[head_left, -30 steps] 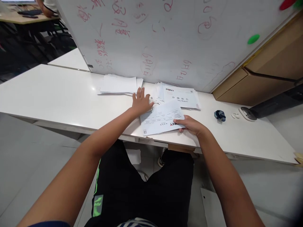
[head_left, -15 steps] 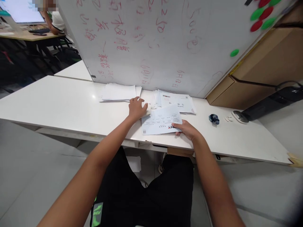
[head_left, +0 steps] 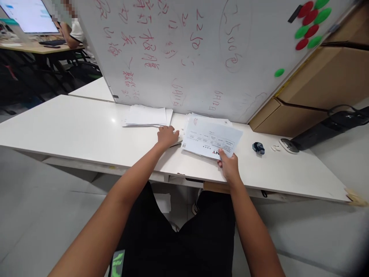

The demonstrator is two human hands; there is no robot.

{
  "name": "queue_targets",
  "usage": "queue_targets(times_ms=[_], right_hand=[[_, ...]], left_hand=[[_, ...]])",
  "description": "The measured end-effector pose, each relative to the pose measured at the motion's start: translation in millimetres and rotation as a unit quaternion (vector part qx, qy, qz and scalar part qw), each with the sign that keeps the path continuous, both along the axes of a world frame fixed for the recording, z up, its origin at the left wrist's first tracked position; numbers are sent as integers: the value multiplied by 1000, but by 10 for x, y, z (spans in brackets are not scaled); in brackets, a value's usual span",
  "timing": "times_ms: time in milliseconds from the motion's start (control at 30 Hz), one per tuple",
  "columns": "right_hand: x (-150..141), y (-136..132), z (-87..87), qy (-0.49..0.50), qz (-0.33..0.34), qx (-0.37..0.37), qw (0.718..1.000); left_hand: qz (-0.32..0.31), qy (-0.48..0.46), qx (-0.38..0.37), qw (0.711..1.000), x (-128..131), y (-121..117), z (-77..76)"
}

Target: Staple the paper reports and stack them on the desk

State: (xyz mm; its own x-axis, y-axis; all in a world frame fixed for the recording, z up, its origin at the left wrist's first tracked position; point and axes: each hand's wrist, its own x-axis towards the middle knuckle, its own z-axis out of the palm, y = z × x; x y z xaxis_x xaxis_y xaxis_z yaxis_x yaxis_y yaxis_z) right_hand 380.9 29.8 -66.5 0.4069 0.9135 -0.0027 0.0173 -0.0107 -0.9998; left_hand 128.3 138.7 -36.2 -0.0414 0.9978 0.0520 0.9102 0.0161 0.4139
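Once lifted, sheet (head_left: 211,140) over pile (head_left: 201,117).

Surface (head_left: 72,127) left: open. Rear: whiteboard (head_left: 201,57) blocks. Centre: paper stacks (head_left: 147,115). Right: clip (head_left: 258,147), cable (head_left: 331,123).

Your arms are bare along their whole visible length, with no sleeves, watch or bands at the wrists. Your left hand (head_left: 167,136) and right hand (head_left: 228,166) wear no gloves or rings that can be made out. You wear black trousers or shorts (head_left: 178,234); on the left leg there is a green printed patch (head_left: 117,262), its lettering too small to read.
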Motion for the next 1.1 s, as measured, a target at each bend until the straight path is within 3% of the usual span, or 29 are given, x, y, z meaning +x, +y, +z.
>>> queue_targets(times_ms=[133, 300, 600, 967, 1100], right_hand=[[-12, -14, -1, 14, -29, 16, 999], [-24, -14, -1, -11, -11, -1, 1000], [-19, -5, -20, -52, -10, -20, 998], [-29, -8, -35, -23, -21, -10, 999], [-23, 49, 94, 5, 9, -5, 1000]], left_hand=[[-16, -1, -19, 1000, 14, -21, 47], [-39, -38, -60, 997, 13, -40, 97], [-44, -47, -61, 996, 19, -76, 139], [-53, -52, -61, 995, 13, -12, 66], [-73, -55, -62, 994, -5, -7, 50]])
